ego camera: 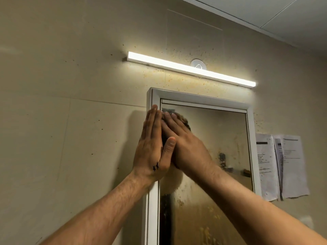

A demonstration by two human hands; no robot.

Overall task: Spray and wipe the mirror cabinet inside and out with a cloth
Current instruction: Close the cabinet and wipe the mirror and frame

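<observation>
While two papers [292, 167] hang, left hand [150, 149] and right hand [185, 144] lie flat on one mirror cabinet [203, 101].

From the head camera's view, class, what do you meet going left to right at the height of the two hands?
beige wall → left hand → right hand → mirror glass → cabinet's white right frame → paper notices

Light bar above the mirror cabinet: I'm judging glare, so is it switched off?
No, the light bar glows bright white along its whole length above the mirror cabinet.
</observation>
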